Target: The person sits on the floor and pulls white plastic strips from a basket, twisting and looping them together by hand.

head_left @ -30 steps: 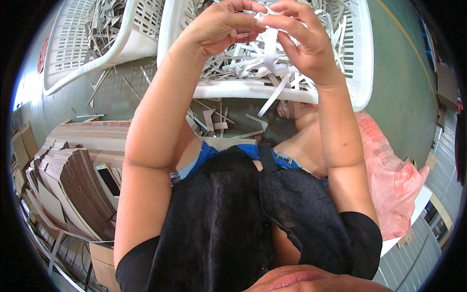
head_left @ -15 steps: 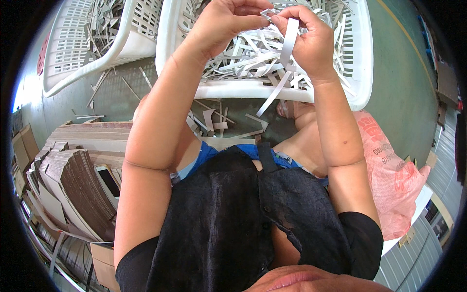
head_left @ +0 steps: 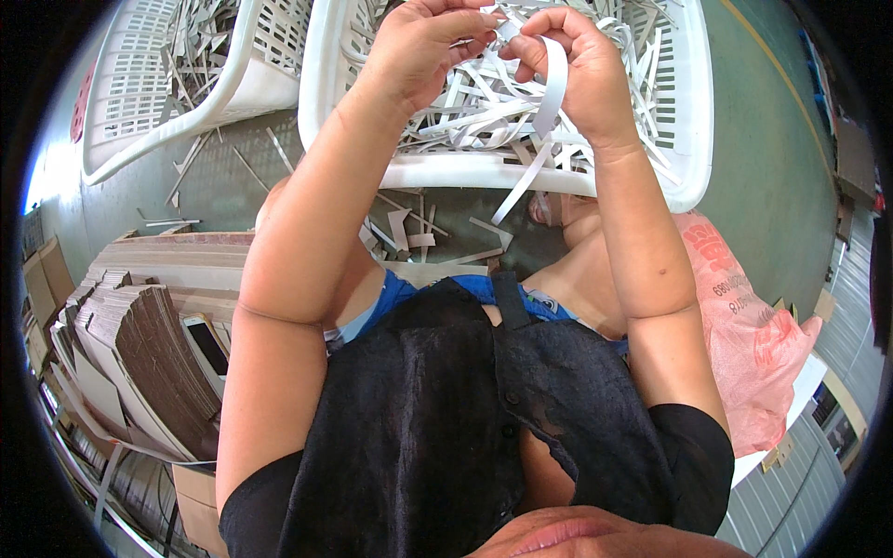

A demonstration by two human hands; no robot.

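Both of my hands are raised over a white plastic basket (head_left: 446, 173) heaped with pale paper strips (head_left: 479, 112). Between thumb and fingers, my right hand (head_left: 588, 79) grips a white paper strip (head_left: 553, 88) that curls over the fingers and hangs down. Close by on its left, my left hand (head_left: 423, 51) has its thumb and fingertips pinched on a small white piece near the strip's upper part. Whether that piece belongs to the same strip I cannot tell.
A second white basket (head_left: 200, 112) with grey strips stands at the left. Stacked cardboard sheets (head_left: 158, 363) lie at my left, a phone (head_left: 206, 344) on them. A pink woven sack (head_left: 735, 344) sits at my right. Loose scraps (head_left: 400, 228) litter the floor.
My left hand has shifted slightly away from the right one, opening a small gap between the fingertips. The strip in my right hand now curves more.
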